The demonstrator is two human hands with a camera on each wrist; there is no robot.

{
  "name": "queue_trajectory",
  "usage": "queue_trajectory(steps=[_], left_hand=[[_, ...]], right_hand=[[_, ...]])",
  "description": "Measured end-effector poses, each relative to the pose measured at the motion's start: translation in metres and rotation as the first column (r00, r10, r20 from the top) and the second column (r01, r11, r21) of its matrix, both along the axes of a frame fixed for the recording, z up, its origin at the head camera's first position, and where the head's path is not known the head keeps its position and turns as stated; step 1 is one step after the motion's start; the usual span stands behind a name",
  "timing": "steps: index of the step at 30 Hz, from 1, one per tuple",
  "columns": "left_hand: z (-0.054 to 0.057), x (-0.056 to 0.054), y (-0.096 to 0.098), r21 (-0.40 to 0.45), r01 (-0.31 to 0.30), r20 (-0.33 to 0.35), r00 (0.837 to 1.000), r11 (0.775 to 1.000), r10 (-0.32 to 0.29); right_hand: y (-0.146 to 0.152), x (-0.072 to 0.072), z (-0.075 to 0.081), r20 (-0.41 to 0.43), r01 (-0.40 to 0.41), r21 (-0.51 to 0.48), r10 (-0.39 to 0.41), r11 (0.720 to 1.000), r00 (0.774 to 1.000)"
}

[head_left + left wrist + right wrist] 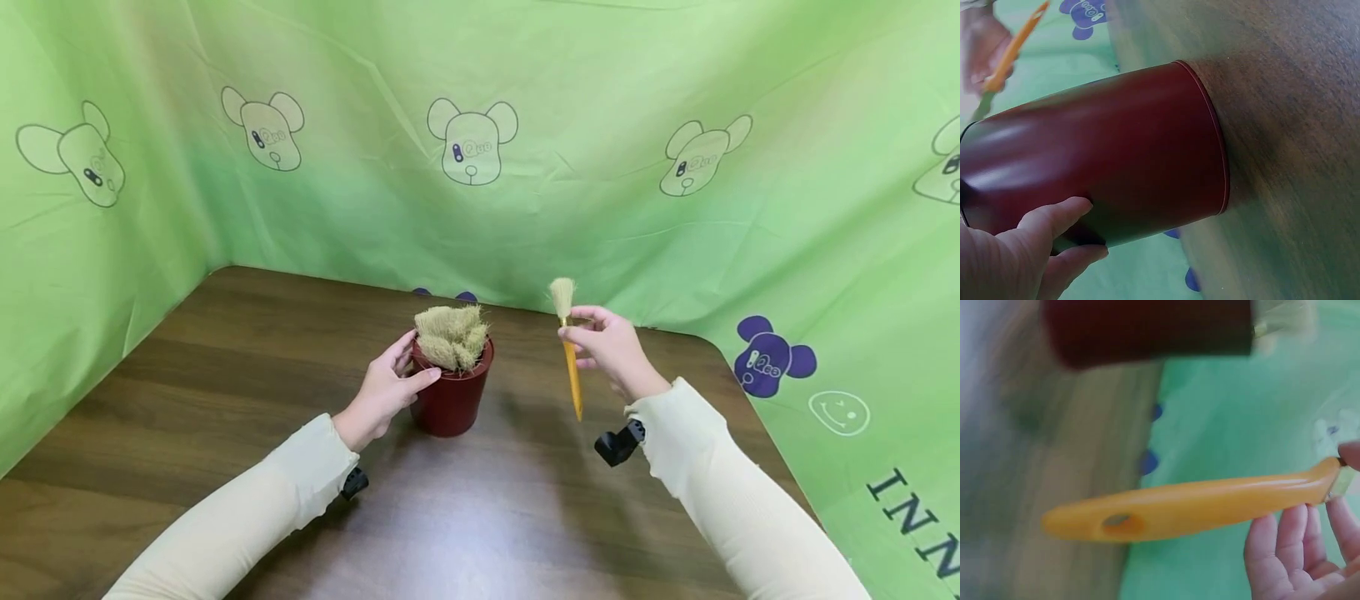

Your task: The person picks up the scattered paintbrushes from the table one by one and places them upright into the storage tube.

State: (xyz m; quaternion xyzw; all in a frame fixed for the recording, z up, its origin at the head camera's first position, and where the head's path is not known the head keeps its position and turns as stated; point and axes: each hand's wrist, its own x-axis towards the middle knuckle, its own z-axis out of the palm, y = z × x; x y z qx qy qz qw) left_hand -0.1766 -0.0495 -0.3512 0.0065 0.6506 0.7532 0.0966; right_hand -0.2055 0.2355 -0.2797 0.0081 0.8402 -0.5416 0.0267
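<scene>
A dark red round container [450,408] stands upright on the table, packed with brushes whose pale bristles [450,329] rise above its rim. My left hand [378,392] grips its left side near the top, thumb at the front and fingers farther back. In the left wrist view, the thumb and a fingertip rest against the smooth red wall [1129,137]. To the right of the container, my right hand [611,346] holds up a paintbrush [574,379], pinching it near the ferrule. Its bristles point up and its orange handle [1210,503], with a hole near the end, hangs down.
The brown wooden table [247,358] has rounded back corners. A green cloth [600,225] with printed bear heads hangs close behind and along both sides. Black camera mounts [618,444] sit under both cuffs.
</scene>
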Motion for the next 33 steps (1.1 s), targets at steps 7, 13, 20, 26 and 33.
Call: queue_trajectory(steps=[7, 13, 20, 26, 33], left_hand=[[-0.002, 0.001, 0.000, 0.003, -0.009, 0.000, 1.000, 1.000, 0.009], [-0.003, 0.000, 0.000, 0.007, -0.004, 0.000, 1.000, 1.000, 0.004], [-0.004, 0.001, 0.000, 0.009, 0.000, -0.005, 1.000, 1.000, 0.000], [-0.004, 0.005, 0.001, -0.004, 0.006, -0.015, 1.000, 1.000, -0.006], [-0.005, 0.004, -0.004, -0.016, -0.007, -0.036, 0.999, 1.000, 0.006]], right_hand=[[-0.018, 0.002, 0.031, -0.072, 0.017, -0.102, -0.025, 0.995, 0.997], [-0.039, 0.002, 0.043, -0.174, -0.001, -0.349, -0.064, 0.937, 0.983], [-0.074, 0.003, 0.028, -0.286, -0.005, -0.496, -0.158, 0.868, 0.945], [-0.087, 0.012, 0.014, -0.287, -0.022, -0.511, -0.146, 0.859, 0.947], [-0.088, 0.015, -0.001, -0.313, -0.063, -0.226, -0.011, 0.972, 0.950]])
